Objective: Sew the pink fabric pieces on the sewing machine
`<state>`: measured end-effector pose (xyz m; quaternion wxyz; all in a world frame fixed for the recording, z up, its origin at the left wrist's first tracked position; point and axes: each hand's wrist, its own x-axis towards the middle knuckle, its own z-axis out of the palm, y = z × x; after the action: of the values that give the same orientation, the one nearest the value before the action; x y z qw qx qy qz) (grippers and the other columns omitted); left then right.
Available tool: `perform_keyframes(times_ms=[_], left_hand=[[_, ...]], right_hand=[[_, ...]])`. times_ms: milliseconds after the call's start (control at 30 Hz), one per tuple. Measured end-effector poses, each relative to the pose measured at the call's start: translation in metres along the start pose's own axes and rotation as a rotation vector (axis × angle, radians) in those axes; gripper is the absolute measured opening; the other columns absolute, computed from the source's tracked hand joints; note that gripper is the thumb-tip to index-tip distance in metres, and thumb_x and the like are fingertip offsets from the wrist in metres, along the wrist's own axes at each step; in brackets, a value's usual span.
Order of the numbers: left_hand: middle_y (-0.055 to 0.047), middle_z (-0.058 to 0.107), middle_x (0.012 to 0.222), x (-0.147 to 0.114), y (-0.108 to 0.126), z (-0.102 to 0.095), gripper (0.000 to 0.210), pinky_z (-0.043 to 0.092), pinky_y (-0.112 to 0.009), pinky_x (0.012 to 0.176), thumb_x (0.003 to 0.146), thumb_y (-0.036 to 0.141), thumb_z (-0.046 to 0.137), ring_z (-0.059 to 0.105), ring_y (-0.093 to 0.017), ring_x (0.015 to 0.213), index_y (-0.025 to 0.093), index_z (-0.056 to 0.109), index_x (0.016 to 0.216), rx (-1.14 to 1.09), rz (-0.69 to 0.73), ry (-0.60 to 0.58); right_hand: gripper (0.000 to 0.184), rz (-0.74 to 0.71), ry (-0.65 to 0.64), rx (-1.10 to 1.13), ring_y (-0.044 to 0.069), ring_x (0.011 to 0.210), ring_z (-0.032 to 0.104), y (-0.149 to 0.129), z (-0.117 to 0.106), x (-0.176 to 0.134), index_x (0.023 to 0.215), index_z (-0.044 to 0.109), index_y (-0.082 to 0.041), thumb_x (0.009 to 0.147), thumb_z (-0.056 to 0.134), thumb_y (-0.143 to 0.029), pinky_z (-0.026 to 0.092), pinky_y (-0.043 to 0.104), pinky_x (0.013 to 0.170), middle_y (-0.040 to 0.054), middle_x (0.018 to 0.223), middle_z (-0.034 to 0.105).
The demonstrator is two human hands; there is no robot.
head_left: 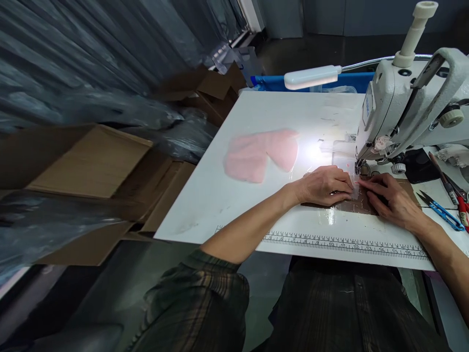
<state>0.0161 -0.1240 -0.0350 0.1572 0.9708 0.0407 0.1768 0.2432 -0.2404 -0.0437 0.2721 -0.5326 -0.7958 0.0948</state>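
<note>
My left hand is closed, its fingertips pressed together on the edge of a small sheer white fabric piece. From the other side my right hand pinches at the same piece, thumb and forefinger close to the presser foot. The fabric lies partly under the sewing machine, over a brown strip on the table; my fingers hide much of its edge. To the left of the hands a pink fabric piece lies flat.
The white table has a printed ruler along its front edge. Blue thread snips and red-handled tools lie right of my right hand. A lamp reaches over the back. Open cardboard boxes stand left.
</note>
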Motion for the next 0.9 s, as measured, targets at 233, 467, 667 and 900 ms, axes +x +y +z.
perform_keyframes(times_ms=[233, 467, 667, 900], left_hand=[[-0.006, 0.076, 0.101, 0.000, 0.002, -0.004, 0.020, 0.054, -0.035, 0.078, 0.091, 0.029, 0.057, 0.069, -0.018, 0.087, 0.021, 0.074, 0.096, 0.026, 0.048, -0.022], [-0.009, 0.074, 0.108, -0.002, 0.000, -0.004, 0.025, 0.052, -0.036, 0.081, 0.094, 0.030, 0.053, 0.066, -0.019, 0.086, 0.016, 0.072, 0.102, 0.100, 0.080, 0.003], [-0.011, 0.071, 0.111, 0.000, 0.001, -0.004, 0.029, 0.050, -0.037, 0.082, 0.094, 0.034, 0.052, 0.065, -0.020, 0.086, 0.016, 0.070, 0.107, 0.158, 0.030, -0.039], [-0.012, 0.070, 0.114, 0.001, 0.002, -0.002, 0.032, 0.046, -0.036, 0.078, 0.093, 0.038, 0.051, 0.063, -0.021, 0.085, 0.016, 0.068, 0.109, 0.250, 0.014, -0.050]], right_hand=[[0.038, -0.114, 0.001, -0.100, 0.026, 0.098, 0.059, 0.000, 0.003, -0.001, 0.128, 0.071, -0.022, 0.099, 0.045, -0.025, 0.058, 0.043, 0.081, 0.0144, 0.108, 0.057], [0.039, -0.049, -0.003, -0.182, 0.024, 0.086, 0.059, -0.004, 0.006, 0.006, 0.127, 0.069, -0.021, 0.099, 0.044, -0.028, 0.057, 0.040, 0.072, 0.0138, 0.104, 0.059], [0.041, -0.009, -0.010, -0.261, 0.023, 0.077, 0.057, -0.004, 0.010, 0.010, 0.130, 0.067, -0.022, 0.100, 0.041, -0.033, 0.054, 0.037, 0.062, 0.0135, 0.101, 0.059], [0.039, -0.034, 0.019, -0.154, 0.025, 0.090, 0.061, -0.003, 0.008, 0.004, 0.131, 0.067, -0.027, 0.100, 0.044, -0.030, 0.058, 0.041, 0.076, 0.0124, 0.107, 0.059]])
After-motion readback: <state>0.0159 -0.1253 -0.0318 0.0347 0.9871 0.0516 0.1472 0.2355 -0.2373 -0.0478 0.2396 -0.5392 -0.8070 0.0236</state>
